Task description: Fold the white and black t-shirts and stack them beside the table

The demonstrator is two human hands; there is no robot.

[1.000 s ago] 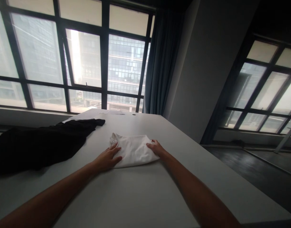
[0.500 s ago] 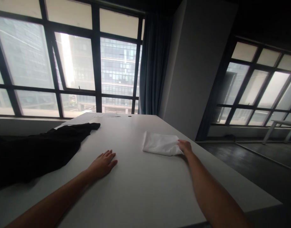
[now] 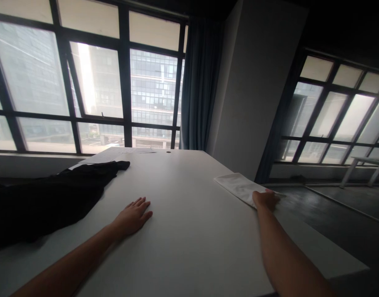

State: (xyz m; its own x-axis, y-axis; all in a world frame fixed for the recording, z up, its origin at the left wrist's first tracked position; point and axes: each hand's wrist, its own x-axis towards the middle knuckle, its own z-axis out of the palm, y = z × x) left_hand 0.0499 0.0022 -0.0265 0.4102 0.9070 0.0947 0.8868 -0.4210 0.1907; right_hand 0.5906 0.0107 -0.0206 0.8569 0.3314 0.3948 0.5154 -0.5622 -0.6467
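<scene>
Head view: your two hands rest on the white table, the folded cloth parked at its right edge.

Nearest, your left hand lies flat, fingers spread, holding nothing, seemingly just bracing you. Further right, your right hand presses down on the near end of the folded white cloth, fingers hidden, so the grip itself is unclear. Off left sprawls a black garment; beyond, papers and windows.

black garment, papers, curtain
</scene>
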